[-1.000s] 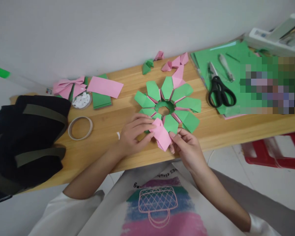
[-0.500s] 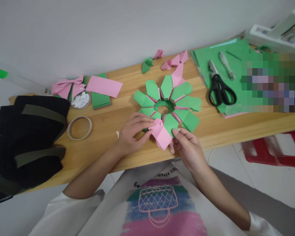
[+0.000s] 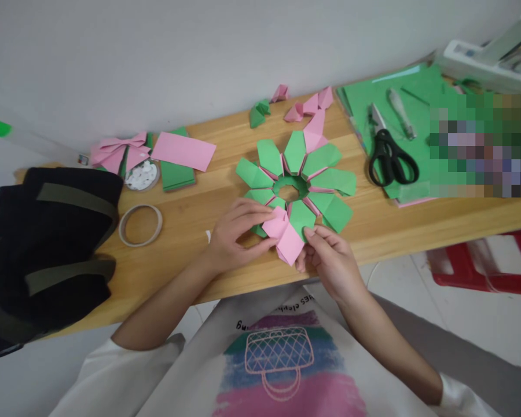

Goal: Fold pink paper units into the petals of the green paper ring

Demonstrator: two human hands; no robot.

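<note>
A ring of folded green paper petals with pink inner folds, a paper flower (image 3: pixel 321 155), lies on the wooden table in front of me. On its near side sits a folded pink paper piece (image 3: pixel 290 242). My left hand (image 3: pixel 238 234) grips this pink piece from the left, fingers on its top and thumb on its lower side. My right hand (image 3: pixel 330 249) pinches the edge of the green petal (image 3: pixel 303 218) just right of it; the fingers beneath are partly hidden. Another pink piece (image 3: pixel 315 132) stands against the flower's far side.
Scissors (image 3: pixel 393 156) lie on green paper sheets at right. A tape roll (image 3: pixel 122 227), a dish of white bits (image 3: pixel 142 175), a pink paper bow (image 3: pixel 117 152) and a pink sheet (image 3: pixel 184 150) are at left, beside a black bag (image 3: pixel 78 226). Small folded pieces (image 3: pixel 259 113) sit along the wall.
The left thumb has slid right and slightly up, onto the pink piece. The right hand keeps its pinch on the green petal, and the flower stays almost in place.
</note>
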